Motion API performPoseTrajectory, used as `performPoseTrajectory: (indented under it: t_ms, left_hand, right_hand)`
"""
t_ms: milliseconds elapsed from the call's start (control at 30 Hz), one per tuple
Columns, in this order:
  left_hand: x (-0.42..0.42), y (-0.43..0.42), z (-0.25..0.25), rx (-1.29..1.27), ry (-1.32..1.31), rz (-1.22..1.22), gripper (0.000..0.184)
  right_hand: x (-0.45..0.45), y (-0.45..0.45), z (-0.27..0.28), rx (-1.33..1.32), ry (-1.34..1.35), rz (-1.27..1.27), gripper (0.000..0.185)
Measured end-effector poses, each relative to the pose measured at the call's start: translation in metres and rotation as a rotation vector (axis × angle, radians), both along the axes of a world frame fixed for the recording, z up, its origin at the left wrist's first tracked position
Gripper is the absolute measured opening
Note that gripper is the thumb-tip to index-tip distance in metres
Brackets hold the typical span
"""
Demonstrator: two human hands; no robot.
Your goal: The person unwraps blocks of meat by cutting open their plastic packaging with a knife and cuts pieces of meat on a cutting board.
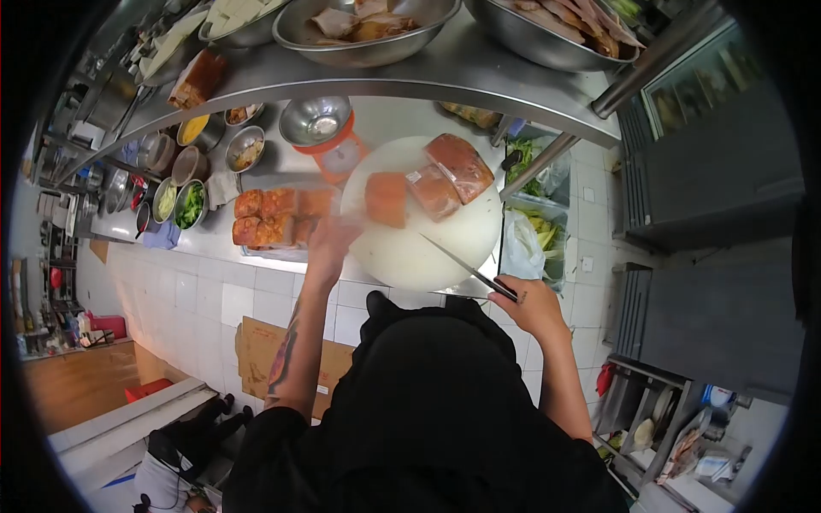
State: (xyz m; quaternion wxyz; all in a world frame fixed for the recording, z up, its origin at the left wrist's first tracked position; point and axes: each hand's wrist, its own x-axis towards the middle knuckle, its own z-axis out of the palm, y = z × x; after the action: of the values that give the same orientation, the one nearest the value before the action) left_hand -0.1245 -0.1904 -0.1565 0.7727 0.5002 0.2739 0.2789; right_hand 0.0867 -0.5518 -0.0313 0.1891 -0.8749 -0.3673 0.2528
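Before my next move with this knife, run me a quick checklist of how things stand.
1. Knife held in right hand: ok.
2. Left hand apart from the blade: ok.
3. Left hand's grip on a piece of meat: cannot tell, motion blur.
4. All meat on the cutting board unwrapped: not ok; two pieces look plastic-wrapped.
5. Orange scale readable: cannot tell, too small.

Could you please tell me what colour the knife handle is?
The knife handle is black, seen best in the head view.
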Motion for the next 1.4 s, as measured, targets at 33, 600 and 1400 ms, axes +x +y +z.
performPoseTrajectory:
  t_ms: [33,600,1400]
  left_hand:
    - [-0.003,-0.007,0.024,-0.074,-0.024,0.053,0.016]
    - [0.257,-0.189,0.065,0.523,0.020,-0.769,0.025]
    - [0.035,-0.022,0.094,1.730,0.526,-0.281,0.092]
  right_hand:
    - [-0.002,-0.001,0.001,-0.010,0.002,-0.008,0.032]
    - [-0.018,-0.018,-0.015,0.072,0.004,0.036,0.035]
    - [-0.013,0.015,-0.010,0.072,0.051,0.033,0.032]
